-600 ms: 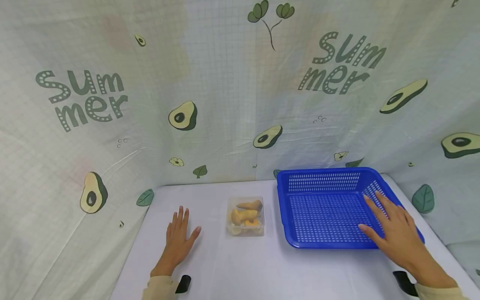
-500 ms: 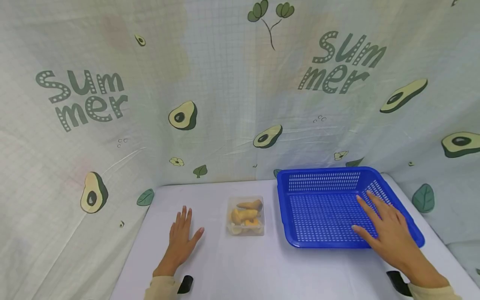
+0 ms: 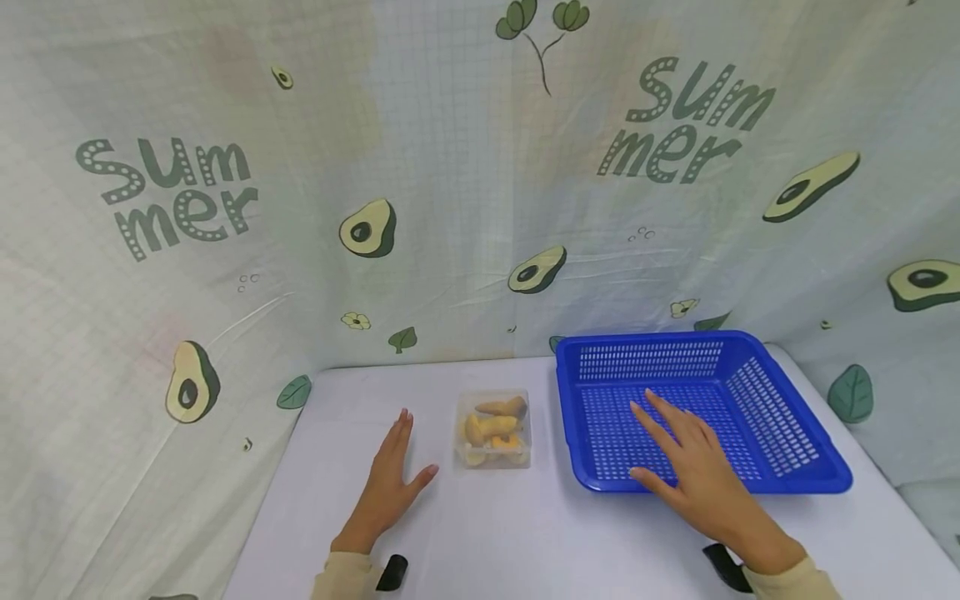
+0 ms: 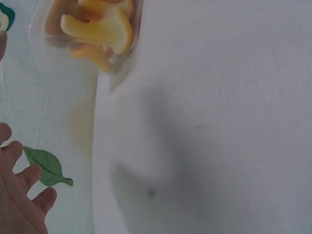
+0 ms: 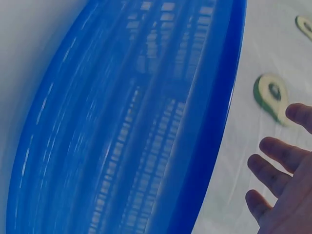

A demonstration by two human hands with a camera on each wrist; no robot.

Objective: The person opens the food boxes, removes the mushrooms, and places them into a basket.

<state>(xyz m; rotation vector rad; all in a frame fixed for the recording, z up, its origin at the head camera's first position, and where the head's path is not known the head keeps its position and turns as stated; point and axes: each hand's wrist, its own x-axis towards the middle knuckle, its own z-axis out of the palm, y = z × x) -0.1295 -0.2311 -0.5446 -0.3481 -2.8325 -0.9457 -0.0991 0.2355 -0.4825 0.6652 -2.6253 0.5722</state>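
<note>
A clear plastic box point(image 3: 492, 461) with several yellow-orange, mushroom-like pieces point(image 3: 497, 427) stands on the white table. To its left my left hand point(image 3: 384, 485) hovers with straight fingers and the thumb spread, holding nothing. The left wrist view shows the box's yellow pieces point(image 4: 100, 29) at the top and my fingers at the lower left. My right hand point(image 3: 697, 475) is held over the front part of a blue perforated basket point(image 3: 798, 417), fingers spread and holding nothing. In the right wrist view the basket's side point(image 5: 122, 122) fills the middle, with my fingers at the right edge.
A white cloth covers the table point(image 3: 525, 533). Behind and beside it hangs a fabric curtain point(image 3: 450, 167) printed with avocados and lettering. The basket stands near the table's back right corner, right of the box.
My right hand has moved left across the basket, away from its right side. My left hand has shifted right, closer to the clear box. The box and basket stay put.
</note>
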